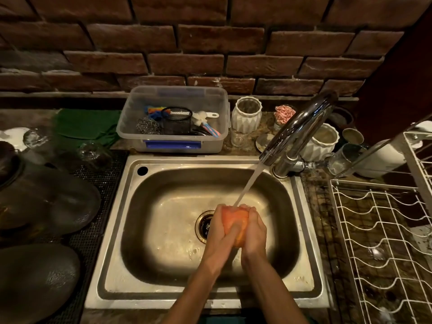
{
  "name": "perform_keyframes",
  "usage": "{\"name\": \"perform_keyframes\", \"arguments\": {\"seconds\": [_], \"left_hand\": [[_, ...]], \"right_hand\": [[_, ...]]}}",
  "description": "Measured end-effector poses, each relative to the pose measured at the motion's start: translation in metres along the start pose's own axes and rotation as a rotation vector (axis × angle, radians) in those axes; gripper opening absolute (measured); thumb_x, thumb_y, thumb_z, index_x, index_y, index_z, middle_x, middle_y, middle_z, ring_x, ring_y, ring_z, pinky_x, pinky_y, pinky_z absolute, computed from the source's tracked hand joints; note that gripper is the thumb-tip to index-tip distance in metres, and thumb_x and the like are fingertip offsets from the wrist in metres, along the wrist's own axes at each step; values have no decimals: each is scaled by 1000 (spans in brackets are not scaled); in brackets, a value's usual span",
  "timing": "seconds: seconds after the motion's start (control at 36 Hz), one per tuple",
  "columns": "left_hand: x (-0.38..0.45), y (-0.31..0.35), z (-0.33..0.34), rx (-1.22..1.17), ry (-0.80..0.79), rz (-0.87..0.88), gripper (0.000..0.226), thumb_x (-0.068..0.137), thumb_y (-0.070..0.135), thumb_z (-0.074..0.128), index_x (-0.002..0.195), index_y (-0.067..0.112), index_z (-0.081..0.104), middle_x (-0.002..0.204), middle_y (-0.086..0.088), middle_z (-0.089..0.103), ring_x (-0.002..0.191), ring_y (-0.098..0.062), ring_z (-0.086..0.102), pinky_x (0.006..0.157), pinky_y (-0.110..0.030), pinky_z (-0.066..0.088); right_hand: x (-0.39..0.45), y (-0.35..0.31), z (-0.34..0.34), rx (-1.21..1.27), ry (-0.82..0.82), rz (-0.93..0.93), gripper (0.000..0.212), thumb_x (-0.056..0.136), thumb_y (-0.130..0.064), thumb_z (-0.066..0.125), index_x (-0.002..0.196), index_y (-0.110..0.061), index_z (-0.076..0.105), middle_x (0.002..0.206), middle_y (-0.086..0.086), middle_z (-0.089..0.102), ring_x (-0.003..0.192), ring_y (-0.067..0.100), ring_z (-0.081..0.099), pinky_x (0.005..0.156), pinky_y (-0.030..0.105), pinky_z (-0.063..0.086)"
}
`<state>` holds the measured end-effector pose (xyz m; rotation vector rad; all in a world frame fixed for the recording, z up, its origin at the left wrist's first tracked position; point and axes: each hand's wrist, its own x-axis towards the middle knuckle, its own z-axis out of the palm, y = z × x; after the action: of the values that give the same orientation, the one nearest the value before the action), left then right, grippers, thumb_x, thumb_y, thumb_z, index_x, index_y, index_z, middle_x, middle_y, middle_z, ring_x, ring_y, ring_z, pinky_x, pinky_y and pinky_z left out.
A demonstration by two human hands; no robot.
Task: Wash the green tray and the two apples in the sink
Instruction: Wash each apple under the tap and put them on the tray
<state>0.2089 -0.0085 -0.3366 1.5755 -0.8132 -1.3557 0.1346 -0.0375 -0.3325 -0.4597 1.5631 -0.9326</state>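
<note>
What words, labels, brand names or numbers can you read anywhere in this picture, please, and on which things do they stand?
None can be read.
The clear plastic box has a blue strip on its front, but no lettering shows on it.
The apple, the sink, the tap and the white jars show no print.

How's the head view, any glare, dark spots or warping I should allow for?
Head view: warm, dim light; glare on the faucet and sink rim; left counter nearly black; wide-angle bending at the edges; apple sharp enough between left hand and right hand.
</note>
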Motion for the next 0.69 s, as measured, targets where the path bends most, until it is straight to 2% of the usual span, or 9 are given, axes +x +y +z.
{"name": "perform_keyframes", "arguments": {"seconds": [0.06,0.17,0.22,0.28,0.42,0.5,0.58,0.64,0.69], "left_hand": [[-1,-3,0,-21,82,-20,48,84,61,59,129,58,40,113,38,52,107,7,57,84,-16,52],[3,2,5,-153,199,-88,29,93,56,53,119,44,55,104,23,66,96,5,66,73,-18,57],[4,9,6,-235,173,-214,40,97,58,43,124,31,55,110,10,66,103,-8,66,85,-31,58],[4,14,6,-313,93,-336,49,100,58,34,130,23,51,124,-6,60,114,-23,61,98,-45,55],[-3,12,-5,-460,-69,-332,42,97,54,44,124,25,55,122,-6,63,104,-23,69,76,-36,61],[-4,4,-10,-458,-77,-296,43,87,65,50,118,37,56,107,6,74,92,-13,75,75,-43,61],[-1,3,-11,-531,-107,-243,39,89,59,56,125,43,59,118,4,69,101,-19,72,80,-53,59],[0,3,-10,-635,-105,-231,39,89,50,62,126,36,62,120,1,70,107,-25,70,85,-59,57],[-1,4,-8,-700,-59,-231,42,89,44,65,125,23,63,121,-9,70,110,-29,69,84,-52,58]], "right_hand": [[0,2,-1,-26,-75,-19,34,103,-49,42,108,-31,71,109,5,73,101,25,69,94,47,57],[-1,6,-8,-246,-260,-272,24,103,-36,49,123,-35,62,128,0,63,106,3,65,87,23,57],[-2,13,-14,-380,-305,-383,40,99,-33,56,139,-30,52,138,-4,45,112,-13,52,86,5,49],[-8,19,-20,-427,-321,-393,52,96,-35,60,145,-32,43,142,-8,35,115,-13,47,82,-2,44],[-6,14,-34,-270,-365,-365,63,78,-56,73,134,-43,48,135,-7,51,119,15,56,88,31,60],[-1,6,-33,-136,-382,-271,59,70,-61,73,125,-46,56,130,-7,60,117,18,62,82,32,61],[3,6,-30,-28,-410,-163,52,69,-56,73,119,-45,62,131,1,61,118,25,62,86,42,60],[2,8,-29,-26,-418,-146,48,71,-57,71,117,-47,62,131,1,61,117,22,63,86,40,60],[-4,7,-27,-115,-414,-199,46,72,-66,68,115,-55,58,130,-4,60,111,10,65,80,23,58]]}}
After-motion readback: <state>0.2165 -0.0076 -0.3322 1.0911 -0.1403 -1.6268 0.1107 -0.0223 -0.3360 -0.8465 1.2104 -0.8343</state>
